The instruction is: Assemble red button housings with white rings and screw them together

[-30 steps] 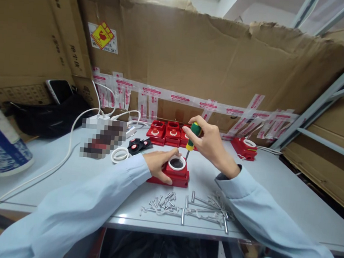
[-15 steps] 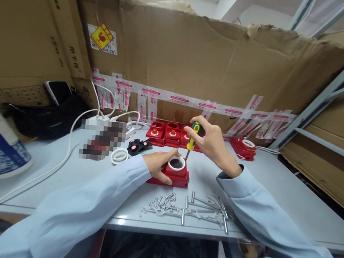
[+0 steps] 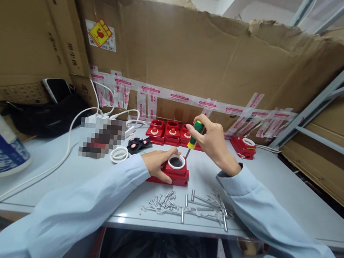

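Observation:
A red box-shaped housing [image 3: 180, 179] with a white ring [image 3: 183, 162] around a dark round opening lies on the table in front of me. My left hand [image 3: 158, 164] grips its left side, thumb toward the front and fingers along the back. Held in my right hand [image 3: 215, 138] is a screwdriver [image 3: 192, 142] with a green and yellow handle. It leans slightly, and its shaft points down to the housing's back right corner beside the ring. The tip's exact contact point is too small to make out.
Loose screws [image 3: 162, 201] and T-shaped metal rods [image 3: 205, 207] lie near the front edge. Several red housings [image 3: 171, 133] stand at the back, another red housing [image 3: 243, 147] at right. White rings [image 3: 119, 155], black parts [image 3: 139, 145], a power strip [image 3: 97, 119] and a large cup [image 3: 0, 142] are left.
The screwdriver handle has turned within my right fingers, showing more green and less yellow. My right hand has shifted slightly; the left hand and housing hold their place.

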`<state>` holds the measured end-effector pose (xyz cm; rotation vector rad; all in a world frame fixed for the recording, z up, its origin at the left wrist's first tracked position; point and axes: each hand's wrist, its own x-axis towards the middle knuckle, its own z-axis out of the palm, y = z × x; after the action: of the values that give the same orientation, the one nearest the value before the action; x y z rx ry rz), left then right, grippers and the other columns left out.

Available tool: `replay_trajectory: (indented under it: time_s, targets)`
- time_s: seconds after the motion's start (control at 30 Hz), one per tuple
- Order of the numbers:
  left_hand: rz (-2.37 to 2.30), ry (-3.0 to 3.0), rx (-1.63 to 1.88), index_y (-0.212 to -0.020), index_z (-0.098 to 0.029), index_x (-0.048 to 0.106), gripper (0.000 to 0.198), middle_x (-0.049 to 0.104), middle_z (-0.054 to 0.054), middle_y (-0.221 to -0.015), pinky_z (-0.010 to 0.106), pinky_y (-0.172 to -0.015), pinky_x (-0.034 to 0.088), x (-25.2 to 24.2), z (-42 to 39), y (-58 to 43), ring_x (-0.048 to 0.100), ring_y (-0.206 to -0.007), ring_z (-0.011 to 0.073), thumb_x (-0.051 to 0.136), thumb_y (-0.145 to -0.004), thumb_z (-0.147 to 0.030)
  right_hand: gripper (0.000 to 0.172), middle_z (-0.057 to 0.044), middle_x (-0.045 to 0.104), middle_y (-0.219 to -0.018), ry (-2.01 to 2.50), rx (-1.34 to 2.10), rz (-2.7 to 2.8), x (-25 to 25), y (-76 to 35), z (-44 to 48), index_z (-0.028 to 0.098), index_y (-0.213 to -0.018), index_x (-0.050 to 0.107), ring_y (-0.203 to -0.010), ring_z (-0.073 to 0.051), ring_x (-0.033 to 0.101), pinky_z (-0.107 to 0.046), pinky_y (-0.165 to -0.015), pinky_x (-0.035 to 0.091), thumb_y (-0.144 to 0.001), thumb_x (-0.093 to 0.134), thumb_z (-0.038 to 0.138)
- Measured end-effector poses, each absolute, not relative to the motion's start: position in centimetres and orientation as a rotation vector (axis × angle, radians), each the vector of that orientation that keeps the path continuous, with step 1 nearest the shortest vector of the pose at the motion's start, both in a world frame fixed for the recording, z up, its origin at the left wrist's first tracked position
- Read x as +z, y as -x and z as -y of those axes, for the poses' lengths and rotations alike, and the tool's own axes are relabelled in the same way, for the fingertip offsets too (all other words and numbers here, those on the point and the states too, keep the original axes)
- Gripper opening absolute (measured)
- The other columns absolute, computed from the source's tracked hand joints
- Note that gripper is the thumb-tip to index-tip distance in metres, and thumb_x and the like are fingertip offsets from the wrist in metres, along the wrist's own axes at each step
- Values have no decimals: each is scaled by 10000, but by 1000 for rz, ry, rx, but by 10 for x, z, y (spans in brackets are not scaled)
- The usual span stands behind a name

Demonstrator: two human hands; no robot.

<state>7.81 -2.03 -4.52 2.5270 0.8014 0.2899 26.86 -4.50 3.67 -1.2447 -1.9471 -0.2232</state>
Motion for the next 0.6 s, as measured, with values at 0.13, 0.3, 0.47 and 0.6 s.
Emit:
replay_trajectory:
  time_s: [0.13,0.3,0.47,0.6]
  targets:
    - [-787,-2514,298,-1180,-229,316,776,439,114,-1356,363,-911,403,-45,20,-77,506,-1149,322,752,-573,-434,248,-20,620,-790,1178,-16,2113,46,-278,48,203,-1045,541,-681,-146,566,-272,-658,418,-824,505,309]
    - [-766,-2497,313,-1162,-227,334,757,424,118,-1368,374,-925,392,-46,19,-77,489,-1166,326,752,-568,-439,352,-54,590,-1025,930,507,2222,52,-287,52,223,-1188,449,-872,-149,584,-270,-723,476,-837,468,242]
    - [-773,-2503,308,-1198,-223,318,789,451,120,-1341,361,-912,404,-45,19,-76,516,-1135,319,750,-571,-432,248,24,541,-716,1061,173,2092,41,-274,53,195,-985,522,-542,-85,461,-219,-524,403,-777,589,313]
    - [-791,-2508,295,-1193,-210,325,778,452,131,-1336,366,-913,408,-44,20,-77,511,-1143,318,751,-573,-412,231,61,449,-578,1204,-145,1945,34,-263,50,185,-865,510,-476,-73,349,-225,-500,334,-759,609,366]
